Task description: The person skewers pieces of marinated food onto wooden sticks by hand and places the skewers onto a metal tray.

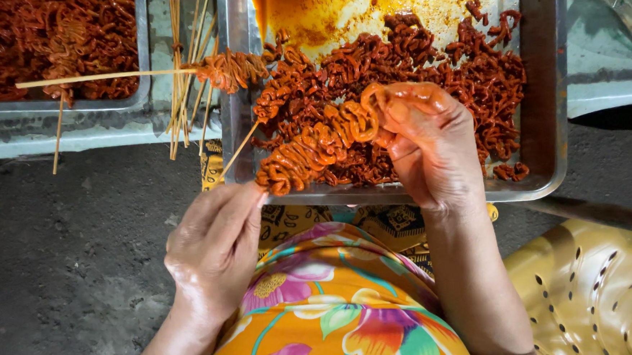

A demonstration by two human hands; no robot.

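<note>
My left hand (215, 244) pinches the lower end of a thin bamboo skewer (239, 150) that points up and right. Folded strips of red marinated meat (310, 145) are threaded along it. My right hand (426, 144), smeared with orange sauce, grips the top strip near the skewer's tip and presses it onto the stick. Both hands work over the front edge of a steel tray (541, 139) holding a heap of the same marinated meat (437, 68) in orange sauce.
A second steel tray (142, 60) of finished meat sits at the upper left. A loaded skewer (119, 75) lies across the gap, over a bundle of bare bamboo sticks (185, 62). A yellow perforated plastic seat (591, 300) is at the lower right. A flowered orange garment (338, 308) covers my lap.
</note>
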